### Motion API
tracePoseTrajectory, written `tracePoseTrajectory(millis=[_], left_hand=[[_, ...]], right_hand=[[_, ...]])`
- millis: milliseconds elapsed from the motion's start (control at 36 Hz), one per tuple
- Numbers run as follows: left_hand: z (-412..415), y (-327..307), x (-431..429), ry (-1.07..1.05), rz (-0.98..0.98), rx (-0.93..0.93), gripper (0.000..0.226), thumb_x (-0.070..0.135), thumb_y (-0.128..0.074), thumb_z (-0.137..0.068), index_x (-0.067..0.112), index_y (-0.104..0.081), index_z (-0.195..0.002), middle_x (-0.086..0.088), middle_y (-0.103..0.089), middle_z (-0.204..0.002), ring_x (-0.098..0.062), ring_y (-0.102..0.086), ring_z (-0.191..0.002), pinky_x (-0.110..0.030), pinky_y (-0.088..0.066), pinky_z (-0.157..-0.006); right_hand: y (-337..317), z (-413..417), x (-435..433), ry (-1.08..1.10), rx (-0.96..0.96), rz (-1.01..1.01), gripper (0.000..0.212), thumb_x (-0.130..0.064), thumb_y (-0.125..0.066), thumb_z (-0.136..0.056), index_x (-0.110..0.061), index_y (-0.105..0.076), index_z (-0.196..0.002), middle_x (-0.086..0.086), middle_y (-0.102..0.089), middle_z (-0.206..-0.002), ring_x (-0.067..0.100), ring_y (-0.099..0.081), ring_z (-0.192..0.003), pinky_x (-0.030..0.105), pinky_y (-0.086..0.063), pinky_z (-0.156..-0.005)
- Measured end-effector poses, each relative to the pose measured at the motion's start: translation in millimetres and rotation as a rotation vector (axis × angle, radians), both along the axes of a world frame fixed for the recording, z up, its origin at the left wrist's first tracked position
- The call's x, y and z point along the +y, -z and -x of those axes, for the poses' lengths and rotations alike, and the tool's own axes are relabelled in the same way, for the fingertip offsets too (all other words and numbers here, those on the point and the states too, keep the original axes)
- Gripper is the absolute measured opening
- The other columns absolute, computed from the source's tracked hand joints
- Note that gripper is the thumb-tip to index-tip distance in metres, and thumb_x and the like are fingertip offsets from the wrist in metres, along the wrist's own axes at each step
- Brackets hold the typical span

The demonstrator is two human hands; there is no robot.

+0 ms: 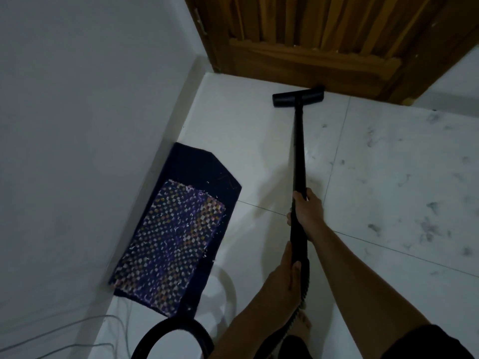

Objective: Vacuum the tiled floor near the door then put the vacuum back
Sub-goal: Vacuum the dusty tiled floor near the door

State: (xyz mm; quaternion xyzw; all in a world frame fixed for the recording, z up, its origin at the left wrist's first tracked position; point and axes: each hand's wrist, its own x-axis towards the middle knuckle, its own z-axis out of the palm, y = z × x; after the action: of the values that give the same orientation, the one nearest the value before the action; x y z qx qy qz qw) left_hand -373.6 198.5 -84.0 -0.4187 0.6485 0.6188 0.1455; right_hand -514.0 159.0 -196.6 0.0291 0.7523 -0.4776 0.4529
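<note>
A black vacuum wand [298,151] runs from my hands up to its flat floor head [298,99], which rests on the white tiled floor [388,190] right against the bottom of the wooden door [311,47]. My right hand [308,211] is wrapped around the wand higher up. My left hand [285,275] grips its lower end, where the ribbed hose [298,314] starts. The hose loops down to the white vacuum body [176,343] at the bottom edge.
A dark blue mat with a speckled pattern [176,229] lies along the white wall [77,125] at the left. Grey cables [64,332] trail across the floor at the bottom left. My bare foot [300,325] shows under the hose.
</note>
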Motion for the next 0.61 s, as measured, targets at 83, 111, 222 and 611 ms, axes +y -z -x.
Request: tracePoseTrajectory(millis=[83,111,222,611], left_hand=[[6,-4,9,0.030,-0.015,-0.001,0.051,0.030,-0.018,-0.103,0.022,0.001,-0.150,-0.013,-0.052,-0.136,-0.016,-0.062,-0.100,-0.016,-0.049,-0.083],[8,-5,11,0.035,-0.015,0.005,0.051,0.030,-0.018,-0.103,0.022,0.000,-0.150,-0.014,-0.055,-0.131,-0.009,-0.062,-0.083,-0.010,-0.048,-0.070],[17,-11,20,0.064,-0.036,0.024,0.051,0.030,-0.019,-0.103,0.023,0.001,-0.149,-0.013,-0.056,-0.130,0.008,-0.054,-0.054,-0.005,-0.042,-0.053],[29,-9,46,0.135,-0.023,0.062,0.052,0.027,-0.019,-0.103,0.021,0.002,-0.150,-0.021,-0.057,-0.126,0.007,-0.045,-0.066,-0.004,-0.044,-0.063]], right_hand=[[-4,7,15,0.030,0.025,-0.017,0.017,-0.020,-0.047,-0.098,-0.007,-0.054,-0.108,0.013,-0.052,-0.068,0.023,-0.050,-0.044,0.029,-0.048,-0.045],[-5,10,19,0.042,0.033,-0.022,0.017,-0.019,-0.048,-0.097,-0.006,-0.054,-0.107,0.013,-0.052,-0.067,0.023,-0.050,-0.043,0.029,-0.047,-0.044],[-8,21,38,0.107,0.032,-0.033,0.018,-0.017,-0.048,-0.097,-0.004,-0.055,-0.107,0.014,-0.052,-0.069,0.023,-0.049,-0.042,0.027,-0.046,-0.044],[-8,34,71,0.167,0.001,-0.016,0.012,-0.016,-0.049,-0.096,-0.008,-0.054,-0.104,0.011,-0.050,-0.065,0.022,-0.048,-0.041,0.027,-0.045,-0.043]])
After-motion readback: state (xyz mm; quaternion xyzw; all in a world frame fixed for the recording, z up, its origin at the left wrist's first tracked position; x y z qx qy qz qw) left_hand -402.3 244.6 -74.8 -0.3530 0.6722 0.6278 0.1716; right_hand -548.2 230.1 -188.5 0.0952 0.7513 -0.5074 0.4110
